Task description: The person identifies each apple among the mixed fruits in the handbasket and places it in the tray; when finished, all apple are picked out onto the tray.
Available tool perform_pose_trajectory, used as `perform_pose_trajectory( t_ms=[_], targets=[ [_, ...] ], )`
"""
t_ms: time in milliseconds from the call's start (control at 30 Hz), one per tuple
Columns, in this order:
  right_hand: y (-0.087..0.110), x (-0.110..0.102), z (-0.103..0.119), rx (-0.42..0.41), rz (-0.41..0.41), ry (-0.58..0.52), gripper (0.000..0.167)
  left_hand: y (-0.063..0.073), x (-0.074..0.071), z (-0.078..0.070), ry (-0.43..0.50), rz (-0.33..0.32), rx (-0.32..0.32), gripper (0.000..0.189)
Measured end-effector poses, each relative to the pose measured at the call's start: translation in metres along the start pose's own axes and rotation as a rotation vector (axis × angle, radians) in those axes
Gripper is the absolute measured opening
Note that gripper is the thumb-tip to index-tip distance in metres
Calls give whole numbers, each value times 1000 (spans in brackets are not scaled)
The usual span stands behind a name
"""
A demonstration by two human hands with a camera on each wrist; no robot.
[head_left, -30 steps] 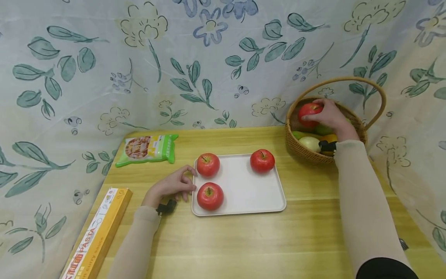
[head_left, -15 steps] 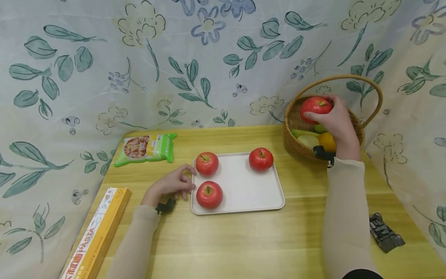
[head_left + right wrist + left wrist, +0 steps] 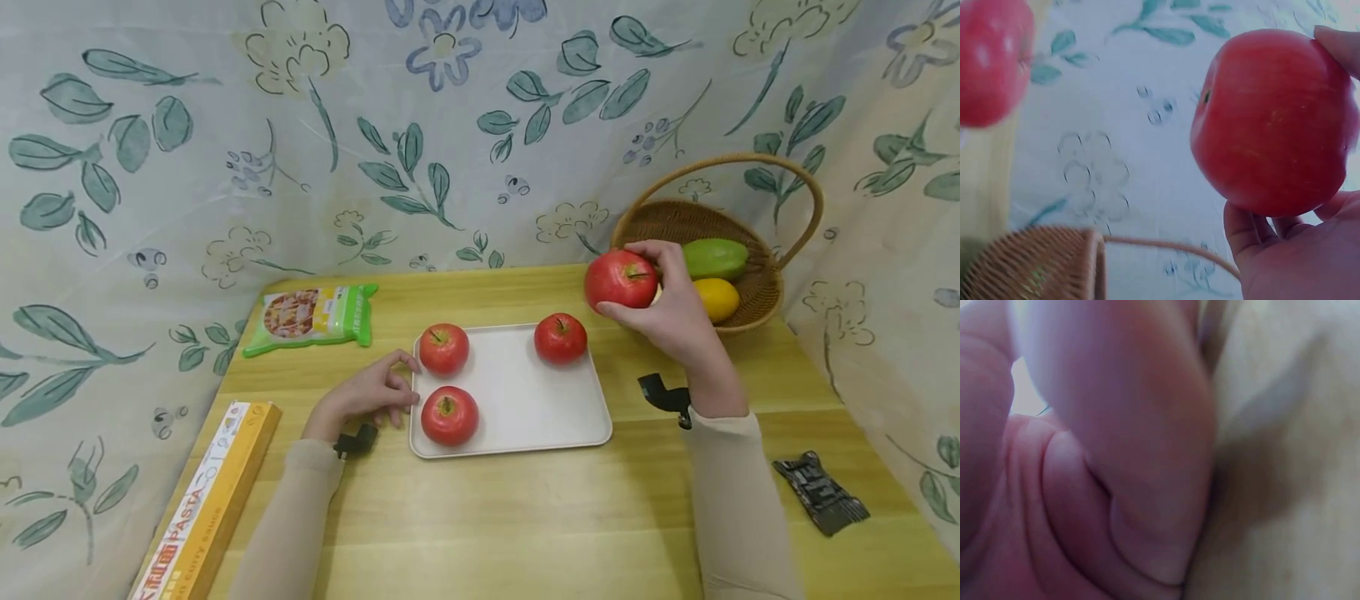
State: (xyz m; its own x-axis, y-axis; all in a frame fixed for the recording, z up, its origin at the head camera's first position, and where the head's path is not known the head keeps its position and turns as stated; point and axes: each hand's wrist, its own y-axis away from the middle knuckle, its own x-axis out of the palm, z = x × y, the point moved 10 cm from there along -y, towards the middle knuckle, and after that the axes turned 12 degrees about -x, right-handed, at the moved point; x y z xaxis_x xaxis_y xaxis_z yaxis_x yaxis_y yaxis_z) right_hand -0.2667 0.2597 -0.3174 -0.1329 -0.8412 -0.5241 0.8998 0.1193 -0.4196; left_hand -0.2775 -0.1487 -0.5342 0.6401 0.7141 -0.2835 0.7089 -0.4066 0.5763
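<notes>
My right hand (image 3: 675, 321) holds a red apple (image 3: 621, 279) between thumb and fingers, in front of the wicker basket (image 3: 772, 296). In the right wrist view this apple (image 3: 1275, 125) is gripped from the side and below. On the white tray (image 3: 532, 408) sit three more red apples: one at the back left (image 3: 444, 349), one at the front left (image 3: 450, 416) and one at the back right (image 3: 561, 338). My left hand (image 3: 367, 392) rests on the table with fingers loosely bent, index fingertip and thumb right at the tray's left rim.
Inside the basket lie a green oblong fruit (image 3: 714, 258) and a yellow one (image 3: 717, 300); its tall handle (image 3: 813, 196) arches above. A green food packet (image 3: 311, 318) lies at the back left, a pasta box (image 3: 213, 500) at the left edge. A black wrapper (image 3: 821, 492) is at right.
My right hand has lifted the apple out of the basket and carried it left and toward me. The fruit inside shows more fully now. My left hand has stayed beside the tray.
</notes>
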Motion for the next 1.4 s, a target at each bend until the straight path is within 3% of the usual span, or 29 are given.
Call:
perform_pose_trajectory(
  t_ms=[267,467,600,767,1400],
  targets=[
    [26,68,7,-97,193,-92,80,-1,0,-1,-10,1,11,59],
    [52,113,-10,-81,353,-123,76,-3,0,-1,-14,2,6,59],
    [68,132,-23,-80,452,-139,76,-2,0,-1,-14,-1,6,59],
    [81,142,-30,-104,534,-145,76,-2,0,-1,-16,3,3,58],
    [97,157,-51,-56,666,-114,83,3,0,-4,-13,4,11,55]
  ],
)
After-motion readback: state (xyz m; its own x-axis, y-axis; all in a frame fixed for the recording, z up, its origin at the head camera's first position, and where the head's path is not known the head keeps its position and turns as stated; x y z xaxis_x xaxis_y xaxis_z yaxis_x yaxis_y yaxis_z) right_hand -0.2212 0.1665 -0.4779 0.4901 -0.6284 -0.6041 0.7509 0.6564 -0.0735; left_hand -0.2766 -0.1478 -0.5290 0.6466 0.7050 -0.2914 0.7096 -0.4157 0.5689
